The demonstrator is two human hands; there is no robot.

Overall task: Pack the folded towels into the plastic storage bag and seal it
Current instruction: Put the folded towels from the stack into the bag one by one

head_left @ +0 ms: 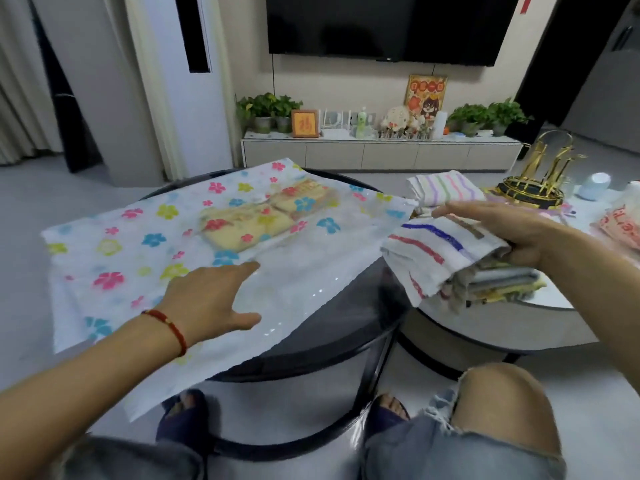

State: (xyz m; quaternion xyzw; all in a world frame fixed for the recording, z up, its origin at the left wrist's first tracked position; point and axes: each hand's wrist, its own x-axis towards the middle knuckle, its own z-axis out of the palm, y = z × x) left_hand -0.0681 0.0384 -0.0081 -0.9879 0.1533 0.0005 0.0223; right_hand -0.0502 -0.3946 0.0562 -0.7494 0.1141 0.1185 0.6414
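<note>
Knees and sandalled feet nearest cam, person seated at dark round table (363,306). L hand (211,303) lies fingers straight on flower-print plastic storage bag (121,258), spread flat under and beyond it; yellow towels (256,220) already inside, ahead of L fingertips. R hand (512,233) grips folded white towel w/ red and blue stripes (436,251), held above stack of folded towels (498,282) directly beneath it. Pastel-striped towel (446,188) sits just beyond R hand. Step judged: loading, mid-way; seal not yet done. Next move needs bag mouth lifted open by L hand, towel carried across and slid in flat. Mouth edge location: cannot tell.
</note>
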